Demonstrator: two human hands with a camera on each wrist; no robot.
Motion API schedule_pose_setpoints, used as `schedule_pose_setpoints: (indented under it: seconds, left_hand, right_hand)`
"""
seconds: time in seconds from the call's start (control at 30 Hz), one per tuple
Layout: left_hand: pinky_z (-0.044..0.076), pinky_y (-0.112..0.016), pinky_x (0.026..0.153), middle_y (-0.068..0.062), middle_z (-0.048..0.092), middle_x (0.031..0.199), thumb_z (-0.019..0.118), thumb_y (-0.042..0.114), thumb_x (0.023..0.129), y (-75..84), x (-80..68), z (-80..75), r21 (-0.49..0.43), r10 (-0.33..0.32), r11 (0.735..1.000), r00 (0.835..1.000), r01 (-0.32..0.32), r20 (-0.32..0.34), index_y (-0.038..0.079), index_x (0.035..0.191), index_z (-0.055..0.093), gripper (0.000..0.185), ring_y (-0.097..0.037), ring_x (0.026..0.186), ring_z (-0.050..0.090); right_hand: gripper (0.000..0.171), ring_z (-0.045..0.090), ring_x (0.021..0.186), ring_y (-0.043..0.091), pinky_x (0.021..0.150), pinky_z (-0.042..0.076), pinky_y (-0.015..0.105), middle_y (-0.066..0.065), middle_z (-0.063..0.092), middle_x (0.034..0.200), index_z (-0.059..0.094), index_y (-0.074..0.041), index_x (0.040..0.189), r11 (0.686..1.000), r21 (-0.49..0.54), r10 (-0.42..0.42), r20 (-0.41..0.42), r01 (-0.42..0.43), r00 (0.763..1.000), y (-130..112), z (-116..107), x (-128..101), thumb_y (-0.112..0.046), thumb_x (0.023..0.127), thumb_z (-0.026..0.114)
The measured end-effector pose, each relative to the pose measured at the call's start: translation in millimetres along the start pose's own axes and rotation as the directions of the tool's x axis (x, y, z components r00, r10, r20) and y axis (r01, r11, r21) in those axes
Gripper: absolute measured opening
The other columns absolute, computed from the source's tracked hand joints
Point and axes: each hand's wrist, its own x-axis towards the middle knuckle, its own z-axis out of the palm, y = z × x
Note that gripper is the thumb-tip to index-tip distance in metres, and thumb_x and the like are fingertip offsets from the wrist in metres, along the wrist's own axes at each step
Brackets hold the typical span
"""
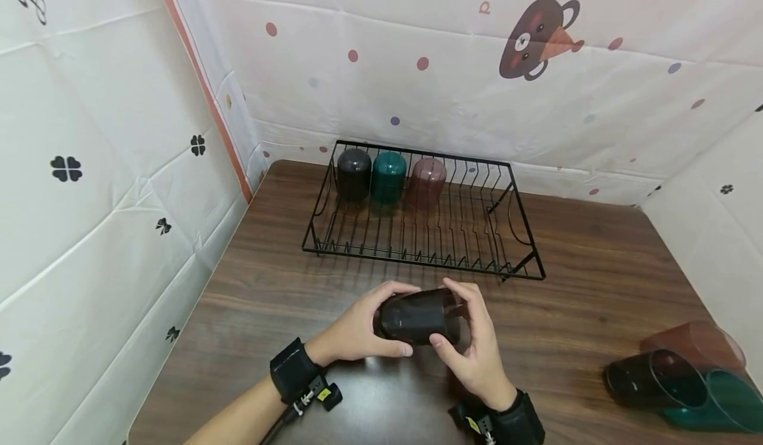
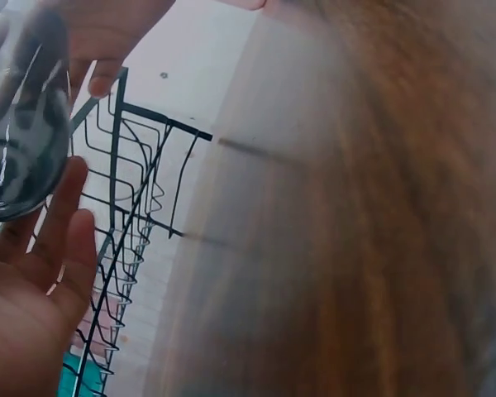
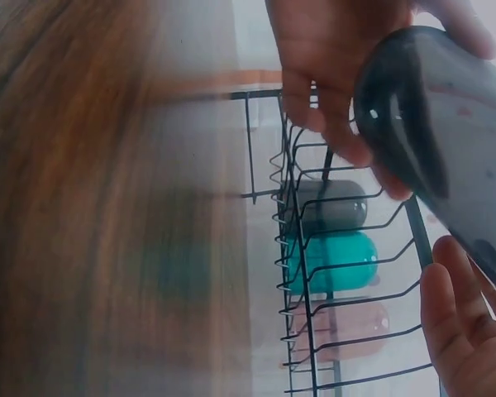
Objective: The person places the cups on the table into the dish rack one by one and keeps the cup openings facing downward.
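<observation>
A dark grey glass (image 1: 411, 316) lies sideways in the air between both hands, in front of the rack. My left hand (image 1: 360, 329) grips its rounded base end, thumb below and fingers above. Around the rim end, on the right, curl the thumb and fingers of my right hand (image 1: 479, 349). In the right wrist view the smooth closed base of the glass (image 3: 397, 103) faces the left hand. Behind the hands stands a black wire dish rack (image 1: 417, 261). Along its left back sit a dark glass (image 1: 354, 175), a teal glass (image 1: 389, 177) and a pink glass (image 1: 427, 181), bottoms up.
At the right edge of the wooden table (image 1: 584, 286), a pink glass (image 1: 697, 339), a dark glass (image 1: 628, 379) and a teal glass (image 1: 733, 405) are grouped close together. Patterned white sheets (image 1: 369, 87) hang behind the table and along its sides.
</observation>
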Motion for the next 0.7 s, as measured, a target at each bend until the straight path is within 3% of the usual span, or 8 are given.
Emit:
schedule_pose_setpoints:
  seconds: [0.13, 0.37, 0.7]
  left_hand:
    - [0.054, -0.035, 0.097, -0.003, 0.057, 0.140, 0.085, 0.019, 0.082, -0.2, -0.7, -3.7, -0.089, 0.048, 0.995, 0.998, -0.052, -0.047, 0.026, 0.150, 0.044, 0.079, -0.019, 0.120, 0.060]
    - [0.051, -0.037, 0.101, -0.006, 0.055, 0.139, 0.086, 0.018, 0.080, 1.0, -1.1, -8.4, -0.113, 0.117, 0.985, 0.984, -0.133, -0.136, 0.013, 0.148, 0.044, 0.080, -0.023, 0.120, 0.060]
    - [0.051, -0.035, 0.102, -0.006, 0.055, 0.141, 0.087, 0.016, 0.077, 2.4, -1.5, -7.0, -0.090, 0.141, 0.983, 0.971, -0.161, -0.193, 0.020, 0.149, 0.044, 0.083, -0.022, 0.121, 0.059]
  right_hand:
    - [0.073, 0.055, 0.104, 0.018, 0.079, 0.050, 0.025, 0.013, 0.053, 0.124, 0.044, 0.000, 0.147, 1.000, 0.011, 0.023, 0.007, -0.023, 1.000, -0.1, -0.2, 0.4, -0.013, 0.082, 0.074]
    - [0.072, 0.056, 0.106, 0.018, 0.085, 0.050, 0.025, 0.012, 0.053, 0.126, 0.044, 0.000, 0.146, 0.999, 0.031, 0.030, 0.041, -0.031, 0.999, 1.4, 2.4, -0.1, -0.011, 0.082, 0.074]
    - [0.073, 0.055, 0.109, 0.018, 0.088, 0.049, 0.025, 0.009, 0.052, 0.130, 0.045, -0.006, 0.147, 0.997, 0.004, 0.079, 0.084, -0.080, 0.993, 3.6, 3.8, -4.2, -0.009, 0.080, 0.074]
